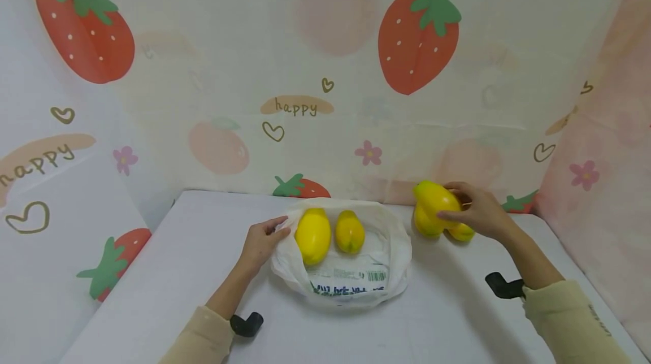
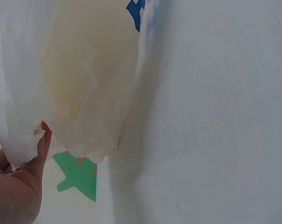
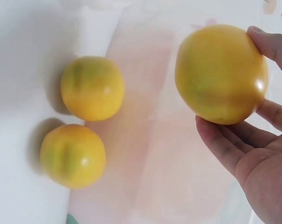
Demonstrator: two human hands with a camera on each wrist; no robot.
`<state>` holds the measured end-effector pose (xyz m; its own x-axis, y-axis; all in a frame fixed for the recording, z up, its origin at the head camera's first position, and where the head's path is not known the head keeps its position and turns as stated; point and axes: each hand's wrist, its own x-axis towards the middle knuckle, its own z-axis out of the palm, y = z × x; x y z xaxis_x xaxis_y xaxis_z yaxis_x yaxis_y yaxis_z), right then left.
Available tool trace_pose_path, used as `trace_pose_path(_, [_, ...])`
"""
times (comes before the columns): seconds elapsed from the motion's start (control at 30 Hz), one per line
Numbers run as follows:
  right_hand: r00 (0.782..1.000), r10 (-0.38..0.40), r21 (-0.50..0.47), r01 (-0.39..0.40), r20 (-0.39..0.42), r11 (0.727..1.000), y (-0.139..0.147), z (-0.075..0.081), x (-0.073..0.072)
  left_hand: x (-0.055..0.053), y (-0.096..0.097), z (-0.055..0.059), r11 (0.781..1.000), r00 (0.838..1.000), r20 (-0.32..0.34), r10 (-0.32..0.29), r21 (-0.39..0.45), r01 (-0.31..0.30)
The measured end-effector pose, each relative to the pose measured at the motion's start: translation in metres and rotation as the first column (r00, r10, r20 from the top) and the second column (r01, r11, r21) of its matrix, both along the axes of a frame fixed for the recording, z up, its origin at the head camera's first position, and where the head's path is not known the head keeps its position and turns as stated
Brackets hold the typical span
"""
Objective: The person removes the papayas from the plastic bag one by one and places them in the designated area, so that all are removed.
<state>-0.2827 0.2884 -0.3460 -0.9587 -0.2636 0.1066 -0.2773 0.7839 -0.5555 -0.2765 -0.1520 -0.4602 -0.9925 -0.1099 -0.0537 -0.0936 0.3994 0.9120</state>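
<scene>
The right hand [image 1: 478,211] had its thumb and fingertips about a yellow fruit [image 3: 220,74], its grip spread as wide as the fruit's body, near the back edge of the worktop [image 1: 315,338] and toward the back right corner. The fruit's skin looked smooth and glossy, so too light a hold at the tips could have let it slip; a drop there might have knocked a second fruit [image 3: 92,87] or a third fruit [image 3: 73,156], side by side at that edge, and their rounded shape would probably have set them rolling. The left hand [image 1: 260,244] pinched the left side of the rim of a thin white plastic bag [image 1: 400,259], its grip nearly closed on the film, toward the back edge. Had that pinch loosened, the limp rim could have sagged and narrowed the mouth; a hard tug might have tipped the large fruit [image 1: 312,237] and the smaller fruit [image 1: 350,232] inside. Blue characters [image 1: 335,289] and a barcode [image 1: 377,276] showed on the bag, too creased and small to read, and no brand could be made out. The patterned backdrop [image 1: 229,70] behind the back edge bore the word "happy", repeated beyond the left edge.
</scene>
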Motion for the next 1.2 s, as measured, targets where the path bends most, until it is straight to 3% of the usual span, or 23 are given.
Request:
trace_pose_path(0.8, [0.995, -0.095, 0.019, 0.095, -0.011, 0.995, 0.028, 0.003, -0.004, 0.001, 0.001, 0.0, 1.0, 1.0, 0.001, 0.006, 0.028, -0.006])
trace_pose_path(1.2, [0.99, -0.14, 0.012, 0.14, 0.016, 0.99, 0.043, 0.002, -0.007, 0.001, 0.001, 0.0, 1.0, 1.0, -0.005, 0.01, 0.001, -0.01])
